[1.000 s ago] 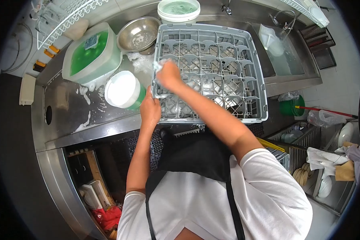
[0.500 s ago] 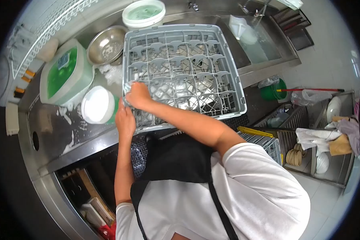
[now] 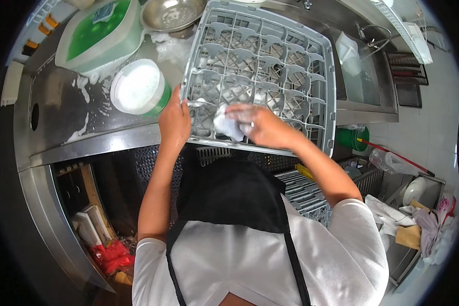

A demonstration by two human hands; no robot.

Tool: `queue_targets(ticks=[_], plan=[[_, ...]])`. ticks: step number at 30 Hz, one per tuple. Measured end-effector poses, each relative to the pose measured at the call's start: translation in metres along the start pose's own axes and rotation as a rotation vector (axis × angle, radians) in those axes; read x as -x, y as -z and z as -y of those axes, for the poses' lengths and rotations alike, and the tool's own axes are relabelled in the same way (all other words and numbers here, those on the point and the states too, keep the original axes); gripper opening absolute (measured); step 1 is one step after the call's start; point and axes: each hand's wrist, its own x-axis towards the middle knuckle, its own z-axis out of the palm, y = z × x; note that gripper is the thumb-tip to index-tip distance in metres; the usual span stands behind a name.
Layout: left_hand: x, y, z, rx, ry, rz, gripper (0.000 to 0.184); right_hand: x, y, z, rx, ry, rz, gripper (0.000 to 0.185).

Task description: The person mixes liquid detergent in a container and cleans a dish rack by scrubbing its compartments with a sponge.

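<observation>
A grey plastic dishwasher rack [image 3: 333, 102] with square compartments lies on the metal counter, spotted with suds. My left hand [image 3: 174, 121] grips its left side near the front corner, thumb and fingers at the rim. Over the front row of compartments, my right hand [image 3: 268, 126] presses a pale, soapy cloth [image 3: 228, 123] against the dividers. That hand is slightly blurred, and its fingertips are foamy. Just left of the rack stands a green tub [image 3: 163, 99] topped with white foam.
Behind the green tub sit a large pale basin [image 3: 66, 56] of green liquid and a steel bowl [image 3: 171, 15]. At right is a sink [image 3: 364, 92] holding water and a white container [image 3: 348, 51]. A green bucket [image 3: 352, 138] stands below the counter's right end.
My right hand has moved with the cloth from the rack's left rim to its front compartments. My left hand stays on the left side. The view has shifted, so the rack appears higher.
</observation>
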Motion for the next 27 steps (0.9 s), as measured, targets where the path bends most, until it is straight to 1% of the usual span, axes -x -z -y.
queue_targets(ticks=[3, 6, 7, 10, 13, 14, 16, 17, 20, 23, 25, 26, 27], plan=[[0.001, -0.002, 0.002, -0.007, 0.005, -0.010, 0.043, 0.003, -0.031, -0.004, 0.389, 0.017, 0.152, 0.033], [-0.001, 0.000, -0.001, -0.003, 0.031, 0.014, 0.041, -0.028, -0.035, -0.006, 0.573, -0.149, 0.547, 0.019], [-0.001, 0.000, -0.001, -0.008, 0.034, 0.018, 0.041, -0.031, -0.047, -0.015, 0.609, -0.042, 0.486, 0.014], [-0.002, 0.003, -0.003, -0.027, 0.036, 0.027, 0.041, -0.038, -0.061, -0.023, 0.725, 0.177, 0.414, 0.016], [0.000, 0.004, -0.004, -0.028, 0.063, 0.034, 0.040, -0.052, -0.058, -0.022, 0.609, 0.020, 0.551, 0.013], [0.000, 0.005, -0.004, -0.026, 0.078, 0.031, 0.040, -0.054, -0.053, -0.020, 0.498, -0.039, 0.605, 0.013], [0.003, 0.002, -0.001, 0.001, 0.021, -0.033, 0.039, -0.060, -0.043, -0.015, 0.272, -0.156, 0.706, 0.013], [0.003, 0.000, 0.002, 0.013, -0.007, -0.066, 0.038, -0.065, -0.042, -0.010, 0.231, -0.260, 0.766, 0.016], [0.000, -0.003, 0.009, 0.044, -0.029, -0.117, 0.037, -0.061, -0.040, -0.005, 0.294, -0.226, 0.751, 0.021], [0.001, 0.000, 0.009, 0.047, -0.006, -0.085, 0.037, -0.044, -0.035, -0.001, 0.197, 0.016, 0.567, 0.029], [-0.002, 0.000, 0.010, 0.075, -0.001, -0.077, 0.037, -0.045, -0.035, -0.011, 0.195, 0.077, 0.590, 0.025], [-0.001, -0.001, 0.011, 0.097, -0.004, -0.077, 0.038, -0.047, -0.036, -0.017, 0.332, 0.034, 0.725, 0.023], [-0.002, -0.002, 0.011, 0.118, -0.005, -0.076, 0.038, -0.061, -0.034, -0.003, 0.467, -0.009, 0.860, 0.022]])
